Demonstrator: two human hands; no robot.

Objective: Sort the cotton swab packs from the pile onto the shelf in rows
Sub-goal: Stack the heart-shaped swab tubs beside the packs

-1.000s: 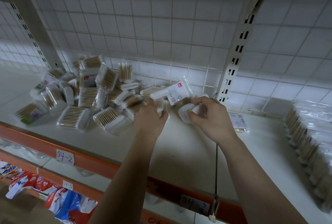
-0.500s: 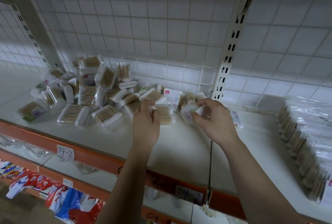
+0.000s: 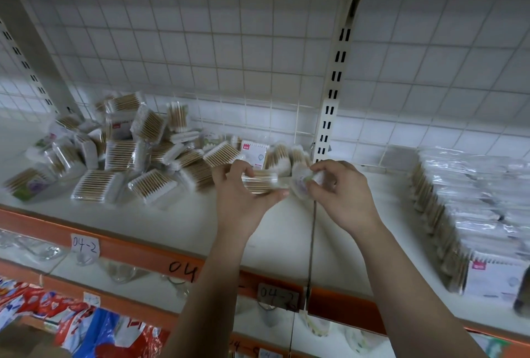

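Note:
A loose pile of clear cotton swab packs (image 3: 120, 154) with wooden sticks lies on the white shelf (image 3: 177, 223), at its left and middle. My left hand (image 3: 239, 200) grips one swab pack (image 3: 259, 182) just above the shelf, beside the pile's right end. My right hand (image 3: 341, 194) pinches a small white pack with a round label (image 3: 299, 182), right next to the left hand. At the far right, neat rows of sorted packs (image 3: 464, 214) stand on the shelf.
A slotted white upright (image 3: 332, 93) and a wire grid back panel rise behind my hands. The shelf's orange front edge (image 3: 137, 251) carries handwritten 04-2 labels. Lower shelves hold clear items and red and blue packets (image 3: 71, 317) at bottom left.
My left hand has lifted a swab pack off the pile's right end and drawn it toward the right hand. The view has shifted a little to the right.

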